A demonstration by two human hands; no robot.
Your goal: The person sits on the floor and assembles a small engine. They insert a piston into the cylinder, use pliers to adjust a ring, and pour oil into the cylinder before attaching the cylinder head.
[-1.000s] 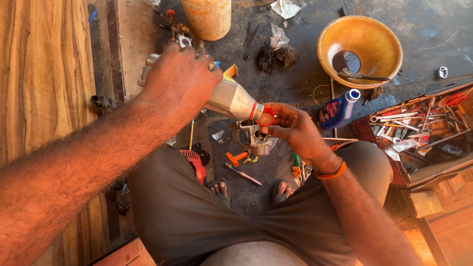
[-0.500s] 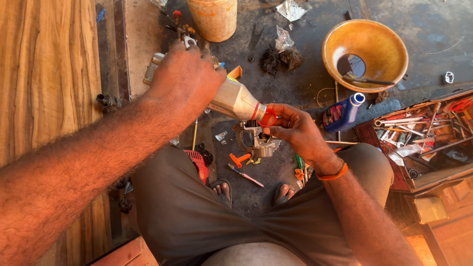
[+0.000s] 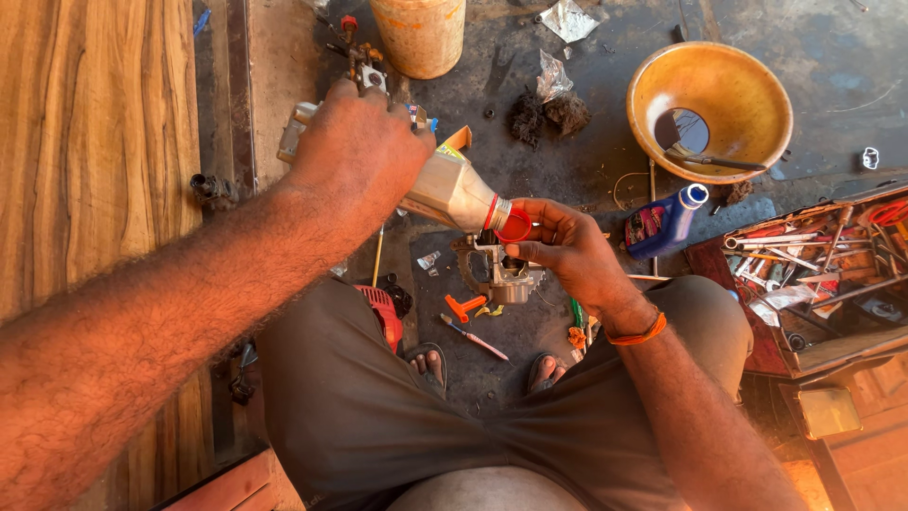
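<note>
Tipping a pale plastic bottle [image 3: 452,192] neck-down, the left hand [image 3: 355,151] wraps its base so the mouth sits just above the small metal engine part [image 3: 499,273]. Right of that part, the right hand [image 3: 566,248] steadies it, fingers curled, pinching the bottle's red cap ring [image 3: 515,225]. Farther right of the part lie a blue bottle [image 3: 664,221], a yellow bowl [image 3: 747,90] and a red tool tray [image 3: 757,331].

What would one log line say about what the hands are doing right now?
left hand: tilts plastic bottle | right hand: at red bottle neck, above metal engine part | nearby: yellow bowl
</note>
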